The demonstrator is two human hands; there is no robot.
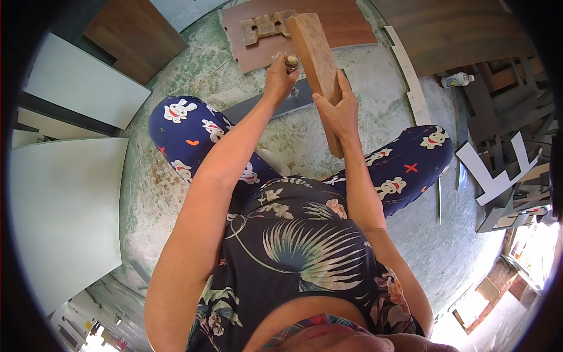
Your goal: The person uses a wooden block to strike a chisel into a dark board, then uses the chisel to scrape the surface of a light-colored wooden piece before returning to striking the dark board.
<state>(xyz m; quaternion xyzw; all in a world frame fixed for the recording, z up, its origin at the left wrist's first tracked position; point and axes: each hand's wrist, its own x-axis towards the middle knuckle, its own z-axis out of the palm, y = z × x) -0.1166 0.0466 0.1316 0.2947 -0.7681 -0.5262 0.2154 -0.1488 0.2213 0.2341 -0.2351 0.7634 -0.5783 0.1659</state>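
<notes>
I sit on a dusty floor with my legs spread. My right hand (339, 111) grips a long wooden board (314, 50) around its middle and holds it tilted up in front of me. My left hand (280, 77) is closed on a small cylindrical tool (291, 61), pressed against the board's left face near its upper half. The tool's tip is hidden behind my fingers. A dark flat strip (293, 100) lies on the floor under both hands.
A brown panel (328, 26) with a cut-out wooden piece (267, 26) lies ahead. White panels (64, 205) lean at the left. At the right are a white strip (410, 82), a plastic bottle (458, 79), grey and white cut shapes (501, 176).
</notes>
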